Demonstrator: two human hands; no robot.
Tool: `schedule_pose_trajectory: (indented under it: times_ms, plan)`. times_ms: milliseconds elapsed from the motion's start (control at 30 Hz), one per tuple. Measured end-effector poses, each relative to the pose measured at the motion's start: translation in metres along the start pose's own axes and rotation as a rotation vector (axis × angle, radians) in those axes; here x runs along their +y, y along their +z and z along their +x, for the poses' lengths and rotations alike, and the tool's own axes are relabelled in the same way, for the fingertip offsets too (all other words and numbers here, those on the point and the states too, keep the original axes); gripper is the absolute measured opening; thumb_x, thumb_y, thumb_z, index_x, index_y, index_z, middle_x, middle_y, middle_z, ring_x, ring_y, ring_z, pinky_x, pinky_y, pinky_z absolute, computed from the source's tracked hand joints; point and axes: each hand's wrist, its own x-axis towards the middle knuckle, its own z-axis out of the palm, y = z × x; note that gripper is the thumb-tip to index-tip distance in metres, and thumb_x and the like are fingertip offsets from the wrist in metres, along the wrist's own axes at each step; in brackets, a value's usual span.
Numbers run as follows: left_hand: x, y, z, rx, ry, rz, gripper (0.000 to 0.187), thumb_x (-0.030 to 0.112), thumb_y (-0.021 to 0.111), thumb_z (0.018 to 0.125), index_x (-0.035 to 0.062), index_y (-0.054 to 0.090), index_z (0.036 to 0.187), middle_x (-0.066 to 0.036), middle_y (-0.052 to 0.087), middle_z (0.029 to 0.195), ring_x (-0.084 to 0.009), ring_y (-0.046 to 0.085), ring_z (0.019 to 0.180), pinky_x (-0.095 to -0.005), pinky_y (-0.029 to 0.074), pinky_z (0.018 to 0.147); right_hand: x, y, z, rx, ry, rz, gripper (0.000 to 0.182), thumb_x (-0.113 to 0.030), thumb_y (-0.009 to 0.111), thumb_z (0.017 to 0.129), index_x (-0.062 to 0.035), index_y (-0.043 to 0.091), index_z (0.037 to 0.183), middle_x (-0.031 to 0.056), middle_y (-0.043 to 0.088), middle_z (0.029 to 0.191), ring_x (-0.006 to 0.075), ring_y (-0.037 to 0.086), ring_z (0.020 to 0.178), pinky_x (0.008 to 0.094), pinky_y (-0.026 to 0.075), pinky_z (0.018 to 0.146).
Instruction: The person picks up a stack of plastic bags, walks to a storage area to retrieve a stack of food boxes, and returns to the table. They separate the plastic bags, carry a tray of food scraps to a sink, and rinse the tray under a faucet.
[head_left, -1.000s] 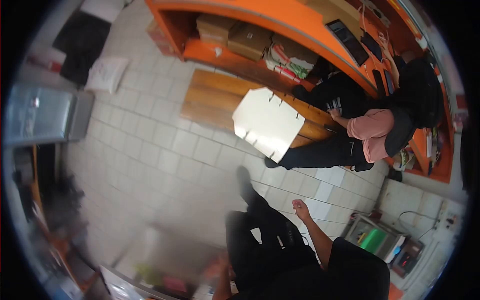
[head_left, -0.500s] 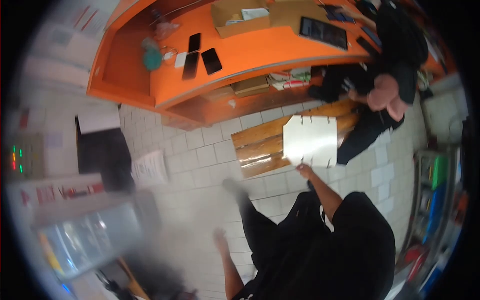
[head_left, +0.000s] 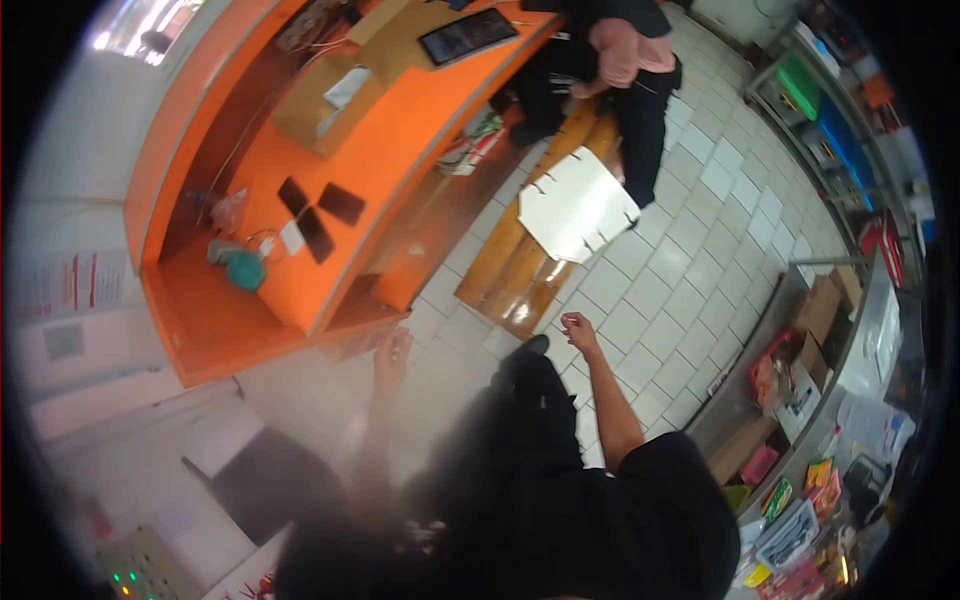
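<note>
The wooden bench (head_left: 515, 275) is brown and shiny, and the flat white sheet (head_left: 578, 203) on it looks like smooth cardboard. The floor (head_left: 680, 290) is pale tile, a bit glossy, and the orange counter (head_left: 400, 140) looks smooth and painted. The phones (head_left: 318, 215) on it are dark and glassy, beside brown cardboard boxes (head_left: 320, 105).

Black short-sleeved top, black trousers, dark shoe (head_left: 537, 346). Forearms bare; left hand (head_left: 392, 352) and right hand (head_left: 577, 328) ungloved.
</note>
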Motion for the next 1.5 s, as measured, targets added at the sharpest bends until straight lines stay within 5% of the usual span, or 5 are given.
schedule_pose_trajectory:
  times_ms: [300,700,1000,1233,1500]
  plan:
    - [0.029,0.079,0.14,-0.805,-0.295,0.145,0.04,0.036,0.051,0.096,0.0107,0.052,0.126,-0.009,0.054,0.123,-0.0185,0.048,0.119,-0.0309,0.038,0.1,0.044,0.032,0.048,0.469,-0.185,0.142,0.031,-0.027,0.062,0.086,-0.0045,0.06,0.108,0.016,0.067,0.095,0.0263,0.065,0.089,0.0361,0.05,0.079]
    - [-0.123,0.252,0.509,-0.072,0.395,0.442,0.029,0.028,0.058,0.093,0.0062,0.058,0.112,-0.011,0.064,0.102,-0.0202,0.06,0.097,-0.0309,0.045,0.086,-0.105,0.116,0.204,0.316,-0.735,0.137,0.031,-0.015,0.059,0.088,-0.0032,0.056,0.117,0.017,0.058,0.114,0.0338,0.057,0.104,0.0368,0.045,0.091]
    - [-0.23,0.177,0.833,0.418,0.552,0.368,0.025,0.028,0.056,0.094,0.0048,0.058,0.103,-0.007,0.06,0.1,-0.0195,0.057,0.095,-0.0338,0.045,0.088,-0.046,0.183,0.27,0.336,-0.793,0.147,0.028,-0.005,0.069,0.079,-0.0024,0.062,0.105,0.0132,0.063,0.095,0.0264,0.065,0.085,0.0327,0.053,0.072]
    - [-0.345,0.054,1.101,-0.17,0.708,-0.181,0.024,0.016,0.05,0.094,0.005,0.054,0.114,-0.006,0.056,0.113,-0.0232,0.055,0.102,-0.036,0.043,0.095,-0.037,0.179,0.265,0.323,-0.617,0.103,0.036,-0.013,0.079,0.068,-0.0037,0.064,0.1,0.0111,0.066,0.092,0.0247,0.066,0.076,0.0347,0.055,0.066]
    - [-0.227,0.103,1.103,0.084,0.638,1.156,0.032,0.018,0.049,0.094,-0.0014,0.055,0.119,-0.015,0.055,0.124,-0.0255,0.056,0.111,-0.0416,0.047,0.092,-0.07,0.19,0.334,0.385,-0.546,-0.093,0.027,-0.006,0.065,0.081,-0.0048,0.06,0.107,0.0146,0.065,0.099,0.0295,0.064,0.081,0.035,0.05,0.068]
